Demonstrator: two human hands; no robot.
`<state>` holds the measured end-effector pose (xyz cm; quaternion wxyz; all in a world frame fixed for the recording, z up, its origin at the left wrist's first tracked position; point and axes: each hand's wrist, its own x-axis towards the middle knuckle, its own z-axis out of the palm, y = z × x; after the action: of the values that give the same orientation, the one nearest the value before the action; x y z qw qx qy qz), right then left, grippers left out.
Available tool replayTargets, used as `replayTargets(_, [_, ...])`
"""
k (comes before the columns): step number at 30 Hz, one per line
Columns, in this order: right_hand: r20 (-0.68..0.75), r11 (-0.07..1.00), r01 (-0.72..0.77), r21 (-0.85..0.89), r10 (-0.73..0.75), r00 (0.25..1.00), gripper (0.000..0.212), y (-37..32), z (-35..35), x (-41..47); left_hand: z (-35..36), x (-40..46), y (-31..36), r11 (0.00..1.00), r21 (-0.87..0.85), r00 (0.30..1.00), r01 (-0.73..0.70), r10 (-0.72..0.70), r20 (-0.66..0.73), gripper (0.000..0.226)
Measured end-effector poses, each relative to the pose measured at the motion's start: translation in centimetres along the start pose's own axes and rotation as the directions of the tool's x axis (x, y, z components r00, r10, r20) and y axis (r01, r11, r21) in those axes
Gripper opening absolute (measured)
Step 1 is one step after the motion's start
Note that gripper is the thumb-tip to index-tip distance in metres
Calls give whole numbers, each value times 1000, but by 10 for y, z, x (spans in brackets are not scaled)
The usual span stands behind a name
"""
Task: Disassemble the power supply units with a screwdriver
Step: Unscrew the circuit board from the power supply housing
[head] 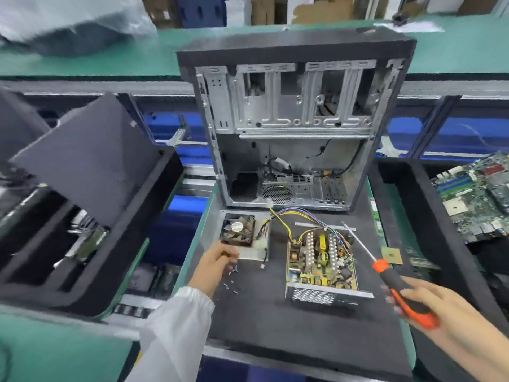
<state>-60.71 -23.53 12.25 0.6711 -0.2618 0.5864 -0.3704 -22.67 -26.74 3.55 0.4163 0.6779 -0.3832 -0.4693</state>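
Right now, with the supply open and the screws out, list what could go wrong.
1. The loose screws lie scattered on the black mat beside the left hand; a sweep of the sleeve could scatter them off the edge.
2. The right hand holds the screwdriver with its shaft angled over the bare board; a slip could gouge components.
3. The wires trail toward the case; lifting the board could snag them.

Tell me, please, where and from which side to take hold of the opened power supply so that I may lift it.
Grip the opened power supply by its metal base edges, from above at the left and right sides. The circuit board is exposed on top and wires leave the far end; the near grille wall is solid.
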Motion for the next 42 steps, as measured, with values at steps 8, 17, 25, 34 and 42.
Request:
replayTargets(8, [30, 967, 220, -128, -218, 976, 21, 16, 35, -6, 4, -4, -39, 979, -198, 998, -40, 28, -61, 38])
replayTargets(17, [175, 881, 346, -324, -304, 937, 10, 21, 85, -20, 7, -15, -11, 906, -415, 991, -84, 34, -127, 57])
replayTargets(25, [529, 232, 623, -747, -359, 769, 23, 1, 148, 1, 81, -63, 76, 800, -592, 880, 103, 204, 429, 17])
replayTargets(34, [844, -821, 551, -151, 183, 504, 50, -60, 69, 91, 68, -29, 54, 928, -62, 918, -367, 372, 140, 26])
replayTargets(42, [842, -857, 515, 4, 280, 461, 28, -59, 72, 111, 74, -29, 36, 915, 87, 832, -395, 316, 455, 22])
